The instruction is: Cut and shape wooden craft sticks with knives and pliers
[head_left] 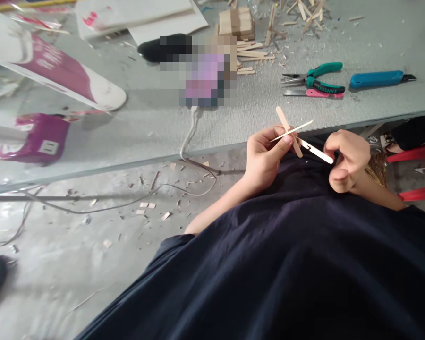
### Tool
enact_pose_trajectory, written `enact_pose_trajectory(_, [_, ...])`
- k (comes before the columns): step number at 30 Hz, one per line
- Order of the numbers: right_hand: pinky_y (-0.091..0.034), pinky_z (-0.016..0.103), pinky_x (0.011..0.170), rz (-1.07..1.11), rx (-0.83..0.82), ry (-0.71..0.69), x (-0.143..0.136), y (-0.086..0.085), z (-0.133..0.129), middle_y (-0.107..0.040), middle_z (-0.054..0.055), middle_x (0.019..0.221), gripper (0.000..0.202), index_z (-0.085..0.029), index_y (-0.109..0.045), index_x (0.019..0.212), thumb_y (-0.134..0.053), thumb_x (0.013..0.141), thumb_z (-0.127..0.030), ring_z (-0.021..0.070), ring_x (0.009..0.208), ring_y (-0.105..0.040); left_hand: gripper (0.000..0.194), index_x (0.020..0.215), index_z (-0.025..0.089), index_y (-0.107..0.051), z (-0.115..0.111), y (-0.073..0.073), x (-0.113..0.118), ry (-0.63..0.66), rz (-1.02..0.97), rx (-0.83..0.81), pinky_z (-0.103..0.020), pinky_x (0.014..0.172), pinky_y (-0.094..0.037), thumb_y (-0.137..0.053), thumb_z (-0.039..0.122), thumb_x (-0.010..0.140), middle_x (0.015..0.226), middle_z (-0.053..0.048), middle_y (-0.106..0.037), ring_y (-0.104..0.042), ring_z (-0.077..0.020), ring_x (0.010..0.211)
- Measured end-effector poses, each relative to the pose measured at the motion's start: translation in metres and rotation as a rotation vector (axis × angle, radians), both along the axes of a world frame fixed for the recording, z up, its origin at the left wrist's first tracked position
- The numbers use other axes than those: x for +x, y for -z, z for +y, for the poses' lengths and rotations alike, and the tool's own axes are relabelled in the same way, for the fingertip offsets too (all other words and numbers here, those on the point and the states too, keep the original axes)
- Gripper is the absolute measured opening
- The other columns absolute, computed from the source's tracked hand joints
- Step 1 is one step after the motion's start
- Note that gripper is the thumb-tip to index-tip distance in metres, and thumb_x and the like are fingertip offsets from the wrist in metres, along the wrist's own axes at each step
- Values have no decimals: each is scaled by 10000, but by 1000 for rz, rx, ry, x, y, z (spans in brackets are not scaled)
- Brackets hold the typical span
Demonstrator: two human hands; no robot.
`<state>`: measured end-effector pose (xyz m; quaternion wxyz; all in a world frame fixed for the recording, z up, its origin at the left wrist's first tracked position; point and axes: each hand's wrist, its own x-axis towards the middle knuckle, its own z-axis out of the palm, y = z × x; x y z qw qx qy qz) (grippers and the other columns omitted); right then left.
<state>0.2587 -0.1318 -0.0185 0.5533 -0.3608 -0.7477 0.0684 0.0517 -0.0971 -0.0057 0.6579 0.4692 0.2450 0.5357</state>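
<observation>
Head view: left hand (pixel 264 158) fingers grip flat wooden sticks (pixel 289 131); right hand (pixel 347 159) pinches the crossed stick's (pixel 317 151) rounded end. Pliers (pixel 315 81) lie on the grey bench (pixel 156 118).

Grey table (pixel 134 127) — littered concrete floor (pixel 74 264)

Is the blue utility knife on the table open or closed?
Open: a short dark blade tip sticks out of the right end of the blue utility knife, lying on the table.
</observation>
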Motion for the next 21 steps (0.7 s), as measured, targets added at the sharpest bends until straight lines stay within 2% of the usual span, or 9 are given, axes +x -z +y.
enact_pose_trajectory(1, [-329, 458, 601, -14, 74, 11, -1, -5, -4, -476, -8, 617, 690, -286, -520, 829, -448, 1106, -914, 178, 538, -436, 458, 835, 208, -833, 0, 1, 0, -15, 9, 15, -270, 757, -679, -1085, 590, 853, 884, -20, -801, -769, -133, 767])
enact_pose_trajectory(3, [-289, 443, 585, -24, 162, 47, -5, -15, -9, -493, -14, 598, 553, -271, -533, 803, -550, 1184, -673, 155, 521, -413, 463, 850, 212, -823, 1, 3, 0, -24, 20, 24, -281, 781, -688, -1073, 601, 866, 895, -19, -796, -778, -140, 786])
enact_pose_trajectory(5, [-290, 427, 577, 0, 34, 85, -9, -20, -10, -501, -12, 592, 496, -266, -560, 769, -597, 1201, -506, 151, 522, -413, 465, 863, 213, -814, 1, 2, 0, -16, 15, 18, -276, 765, -678, -1061, 606, 880, 883, -12, -783, -763, -132, 757])
enact_pose_trajectory(6, [-296, 416, 566, 88, -53, 94, -10, -21, -8, -491, -15, 584, 501, -267, -563, 745, -622, 1197, -475, 149, 515, -413, 465, 866, 212, -811, 2, 1, -1, -8, 5, 9, -267, 735, -662, -1054, 609, 886, 863, -5, -770, -746, -124, 726])
enact_pose_trajectory(8, [-276, 381, 510, 380, -203, 31, -11, -19, -2, -435, -37, 551, 539, -273, -542, 709, -701, 1161, -520, 139, 466, -375, 470, 861, 209, -802, 3, -1, -2, 8, -17, -19, -250, 672, -619, -1040, 613, 892, 839, 4, -749, -705, -106, 668])
enact_pose_trajectory(11, [-186, 330, 422, 735, -335, -180, -10, -18, 9, -374, -76, 509, 568, -277, -511, 700, -829, 1070, -568, 110, 391, -248, 483, 827, 208, -771, 5, -3, -2, 37, -32, -48, -246, 634, -576, -1034, 610, 878, 841, 5, -742, -670, -96, 635])
enact_pose_trajectory(13, [-167, 310, 401, 785, -385, -301, -11, -22, 11, -389, -83, 510, 544, -273, -544, 712, -846, 1063, -558, 99, 379, -228, 508, 799, 215, -744, 4, -3, -2, 86, -16, -44, -264, 633, -568, -1026, 629, 876, 812, 5, -733, -660, -106, 620])
enact_pose_trajectory(17, [-220, 281, 389, 764, -430, -496, -18, -30, 5, -453, -75, 530, 489, -252, -619, 749, -744, 1153, -498, 91, 368, -315, 540, 788, 232, -721, -1, -3, -2, 234, 31, -3, -321, 626, -570, -1004, 682, 884, 755, 0, -714, -660, -147, 603])
enact_pose_trajectory(21, [-261, 273, 388, 766, -460, -548, -23, -30, 0, -532, -60, 572, 497, -234, -646, 766, -776, 1140, -535, 84, 385, -350, 506, 791, 227, -717, -3, -4, -4, 294, 27, 31, -338, 621, -571, -989, 636, 910, 754, -8, -713, -662, -156, 600])
